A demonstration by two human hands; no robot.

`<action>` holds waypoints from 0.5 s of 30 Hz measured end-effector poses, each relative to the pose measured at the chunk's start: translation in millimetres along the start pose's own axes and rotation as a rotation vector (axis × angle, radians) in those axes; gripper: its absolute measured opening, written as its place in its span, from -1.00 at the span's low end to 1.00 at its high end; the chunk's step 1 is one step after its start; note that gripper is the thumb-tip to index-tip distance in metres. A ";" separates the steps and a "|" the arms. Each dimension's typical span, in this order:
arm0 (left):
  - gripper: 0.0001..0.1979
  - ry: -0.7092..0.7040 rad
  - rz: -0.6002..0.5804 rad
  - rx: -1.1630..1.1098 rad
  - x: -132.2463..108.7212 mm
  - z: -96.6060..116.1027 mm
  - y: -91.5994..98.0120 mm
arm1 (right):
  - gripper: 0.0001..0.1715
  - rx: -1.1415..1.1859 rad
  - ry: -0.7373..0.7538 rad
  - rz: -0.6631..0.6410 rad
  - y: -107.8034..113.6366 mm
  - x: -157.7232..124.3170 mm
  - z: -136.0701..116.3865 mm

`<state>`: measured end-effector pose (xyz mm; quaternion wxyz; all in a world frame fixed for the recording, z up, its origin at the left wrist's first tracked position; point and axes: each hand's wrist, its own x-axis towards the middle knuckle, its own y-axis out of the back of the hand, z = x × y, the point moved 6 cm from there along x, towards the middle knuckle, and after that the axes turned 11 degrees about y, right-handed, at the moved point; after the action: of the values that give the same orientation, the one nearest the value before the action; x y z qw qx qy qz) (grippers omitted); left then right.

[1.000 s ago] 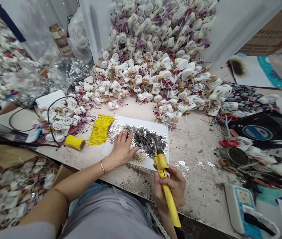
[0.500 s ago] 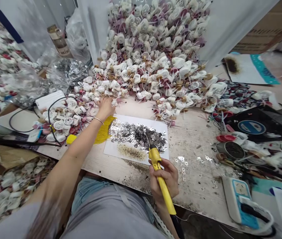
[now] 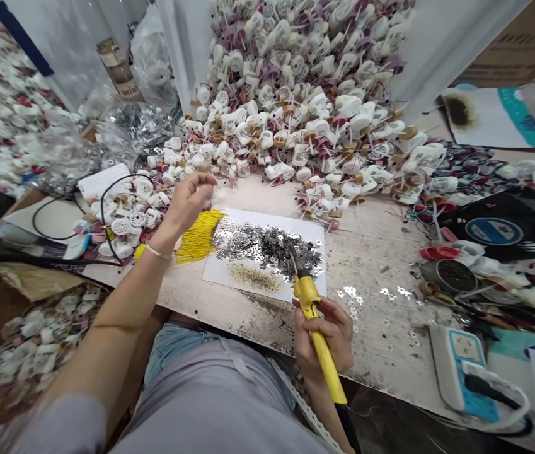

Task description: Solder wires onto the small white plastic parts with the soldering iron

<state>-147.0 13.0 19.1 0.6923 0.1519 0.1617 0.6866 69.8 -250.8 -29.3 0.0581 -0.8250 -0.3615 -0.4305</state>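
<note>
My left hand (image 3: pixel 188 200) is raised in front of the pile, fingers pinched on a small white plastic part (image 3: pixel 218 196) that is blurred by motion. My right hand (image 3: pixel 326 337) is wrapped around a yellow soldering iron (image 3: pixel 322 347). The iron's metal tip reaches over a heap of small silvery and dark metal tabs (image 3: pixel 267 244) on a white paper sheet (image 3: pixel 213 272). Left of the heap lies a bundle of yellow wires (image 3: pixel 198 239), just below my left hand. Brown specks are scattered on the paper's near part.
A large heap of white plastic parts with wires (image 3: pixel 295 126) fills the back. On the right are a black bag (image 3: pixel 494 230), a round metal tin (image 3: pixel 451 275) and a power strip (image 3: pixel 447 366) with a plug. Loose metal tabs (image 3: pixel 355 302) lie on the table. A stained card (image 3: pixel 477 116) lies far right.
My left hand has come up from the edge of the white pile, drawing back slightly, now with a white part in its fingers. The soldering iron stays in my right hand over the metal tabs.
</note>
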 end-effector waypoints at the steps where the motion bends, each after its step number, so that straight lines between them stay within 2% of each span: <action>1: -0.81 -0.021 -0.065 0.044 -15.8 9.4 3.0 | -0.75 0.005 -0.009 0.005 1.2 -2.0 1.9; 5: -0.75 -0.013 -0.411 0.433 -75.2 33.2 3.6 | -0.76 0.024 -0.058 0.020 5.1 -8.8 12.6; 9: -0.66 0.053 -0.813 0.835 -113.7 24.0 -23.6 | -0.78 -0.004 -0.079 0.001 1.4 -9.8 17.0; 10: -0.66 0.064 -0.859 0.930 -119.1 18.2 -33.6 | -0.78 -0.008 -0.067 -0.005 -1.0 -8.7 15.5; 12: -0.69 0.038 -0.862 1.080 -125.1 8.3 -55.9 | -0.78 -0.013 -0.035 -0.018 -6.8 -5.7 10.8; 15: -0.63 -0.046 -0.855 1.143 -131.2 0.1 -87.9 | -0.77 -0.010 -0.002 -0.027 -13.1 -1.3 4.2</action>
<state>-68.3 -119.1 -16.8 0.7162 0.4287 0.5272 0.1594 63.6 -240.3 -35.7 0.0479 -0.8207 -0.3706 -0.4323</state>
